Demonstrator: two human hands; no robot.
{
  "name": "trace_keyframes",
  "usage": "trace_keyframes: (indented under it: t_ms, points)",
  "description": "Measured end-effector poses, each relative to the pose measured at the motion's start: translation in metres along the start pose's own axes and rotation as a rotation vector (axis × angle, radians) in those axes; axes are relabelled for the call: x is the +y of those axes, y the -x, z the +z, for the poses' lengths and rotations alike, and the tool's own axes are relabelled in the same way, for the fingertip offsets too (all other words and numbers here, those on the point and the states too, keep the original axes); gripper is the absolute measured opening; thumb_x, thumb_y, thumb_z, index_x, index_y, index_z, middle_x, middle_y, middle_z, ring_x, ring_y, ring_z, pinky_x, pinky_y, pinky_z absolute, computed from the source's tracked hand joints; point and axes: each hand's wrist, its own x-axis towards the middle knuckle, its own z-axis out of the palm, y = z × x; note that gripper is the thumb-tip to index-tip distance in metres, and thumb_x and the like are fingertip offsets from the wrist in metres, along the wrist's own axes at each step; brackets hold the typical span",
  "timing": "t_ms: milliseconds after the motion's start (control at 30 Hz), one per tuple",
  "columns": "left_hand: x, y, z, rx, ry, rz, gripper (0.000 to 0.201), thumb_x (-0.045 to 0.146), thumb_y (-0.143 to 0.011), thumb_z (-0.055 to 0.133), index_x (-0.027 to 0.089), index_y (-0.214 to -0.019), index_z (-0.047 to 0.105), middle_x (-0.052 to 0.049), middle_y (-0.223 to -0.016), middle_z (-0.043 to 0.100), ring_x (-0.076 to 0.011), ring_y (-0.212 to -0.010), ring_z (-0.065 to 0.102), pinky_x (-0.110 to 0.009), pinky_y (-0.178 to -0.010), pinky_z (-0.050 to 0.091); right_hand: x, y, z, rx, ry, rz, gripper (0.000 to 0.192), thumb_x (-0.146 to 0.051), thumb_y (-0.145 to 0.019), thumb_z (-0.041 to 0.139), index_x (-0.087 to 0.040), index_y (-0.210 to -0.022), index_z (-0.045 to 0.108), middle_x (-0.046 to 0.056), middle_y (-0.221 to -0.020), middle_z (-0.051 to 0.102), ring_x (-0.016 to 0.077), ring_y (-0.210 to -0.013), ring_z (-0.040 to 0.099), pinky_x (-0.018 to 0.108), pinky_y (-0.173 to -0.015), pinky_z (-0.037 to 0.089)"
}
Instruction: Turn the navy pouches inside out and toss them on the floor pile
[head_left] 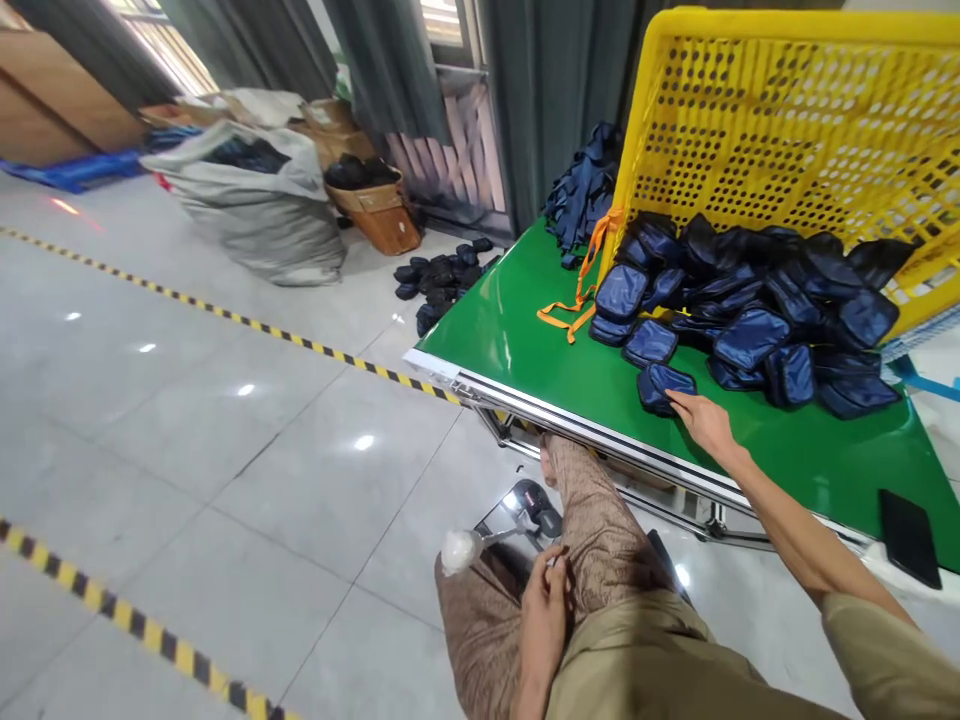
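Observation:
My right hand reaches over the green tabletop, with its fingers pinched at the near edge of a small dark blue zip pouch. That pouch lies at the front of a loose heap of similar blue pouches. Down at my lap, my left hand rests between my thighs with its fingers curled together. A small pale spot shows at its fingertips, too small to name. Near my left knee is a white rounded object with a pale stem-like part.
A yellow perforated crate stands tilted behind the heap, an orange strap beside it. Dark blue straps pile at the far corner. A black phone lies at right. On the floor are a grey sack and black pouches.

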Motion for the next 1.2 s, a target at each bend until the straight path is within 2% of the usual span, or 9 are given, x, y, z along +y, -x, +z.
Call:
trace_keyframes:
  t_ms: [133,200,333,400,533,667,833,1000,1200]
  points:
    - [0.028,0.005,0.007,-0.074,-0.058,0.089,0.068,0.082,-0.101,0.064,0.023,-0.13,0.081,-0.001,-0.081,0.071,-0.0244,-0.08,0.07,-0.037,-0.083,0.059,-0.056,0.023,-0.014,0.089,-0.288,-0.052,0.04,-0.056,-0.112,0.061,-0.025,-0.113,0.086,0.011,-0.104,0.089,0.0334,-0.093,0.082,0.04,-0.084,0.062]
    - [0.045,0.008,0.01,-0.068,-0.091,0.149,0.061,0.072,-0.107,0.062,0.023,-0.142,0.076,-0.006,-0.102,0.08,-0.0258,-0.094,0.074,-0.04,-0.096,0.06,-0.09,0.035,-0.02,0.044,-0.458,-0.045,0.044,-0.064,-0.109,0.064,-0.026,-0.088,0.072,0.004,-0.081,0.08,0.0267,-0.075,0.076,0.034,-0.073,0.058]
    - [0.072,0.012,0.015,-0.094,-0.183,0.36,0.066,0.06,-0.108,0.071,0.023,-0.161,0.063,-0.016,-0.153,0.074,-0.0315,-0.141,0.07,-0.049,-0.126,0.051,-0.148,0.056,-0.016,-0.282,-0.791,0.06,0.05,-0.067,-0.099,0.07,-0.031,-0.077,0.045,-0.005,-0.056,0.062,0.0198,-0.051,0.064,0.028,-0.054,0.047]
    - [0.077,0.012,0.016,-0.129,-0.252,0.434,0.057,0.06,-0.111,0.068,0.022,-0.154,0.067,-0.016,-0.151,0.075,-0.0323,-0.143,0.068,-0.05,-0.127,0.051,-0.167,0.064,-0.006,-0.458,-0.903,0.097,0.051,-0.068,-0.094,0.074,-0.032,-0.075,0.043,-0.006,-0.05,0.059,0.0183,-0.044,0.058,0.027,-0.048,0.041]
    - [0.076,0.012,0.019,-0.142,-0.257,0.435,0.048,0.059,-0.121,0.043,0.024,-0.123,0.075,-0.012,-0.118,0.081,-0.0292,-0.113,0.075,-0.044,-0.108,0.059,-0.186,0.08,0.009,-0.645,-1.039,0.149,0.057,-0.076,-0.088,0.081,-0.03,-0.075,0.05,-0.003,-0.055,0.062,0.0177,-0.049,0.059,0.028,-0.051,0.047]
    - [0.075,0.009,0.016,-0.009,-0.103,0.255,0.048,0.06,-0.121,0.044,0.024,-0.121,0.074,-0.011,-0.114,0.082,-0.0281,-0.104,0.074,-0.041,-0.1,0.057,-0.195,0.112,0.008,-0.782,-1.128,0.059,0.06,-0.083,-0.1,0.069,-0.024,-0.101,0.072,0.009,-0.101,0.083,0.0261,-0.093,0.08,0.038,-0.085,0.066]
    - [0.076,0.002,0.012,0.11,0.015,0.138,0.051,0.067,-0.116,0.048,0.023,-0.105,0.071,-0.009,-0.103,0.08,-0.0269,-0.095,0.071,-0.04,-0.093,0.054,-0.2,0.16,0.015,-0.598,-0.734,-0.227,0.034,-0.053,-0.114,0.065,-0.025,-0.131,0.077,0.008,-0.127,0.081,0.0269,-0.113,0.077,0.042,-0.105,0.061]
    - [0.072,0.002,0.016,0.1,0.018,0.112,0.055,0.072,-0.114,0.049,0.023,-0.098,0.068,-0.004,-0.09,0.074,-0.0232,-0.084,0.064,-0.037,-0.083,0.049,-0.193,0.171,0.039,-0.268,-0.23,-0.675,0.033,-0.02,-0.12,0.045,-0.021,-0.107,0.076,0.011,-0.101,0.079,0.0282,-0.098,0.07,0.039,-0.084,0.054]
    - [0.073,0.003,0.013,0.051,0.115,0.082,0.059,0.08,-0.111,0.051,0.025,-0.091,0.059,0.0,-0.083,0.064,-0.0206,-0.079,0.059,-0.034,-0.076,0.046,-0.194,0.154,0.027,-0.293,-0.298,-0.636,0.036,-0.025,-0.122,0.044,-0.025,-0.1,0.071,0.006,-0.096,0.078,0.0236,-0.095,0.072,0.034,-0.085,0.048]
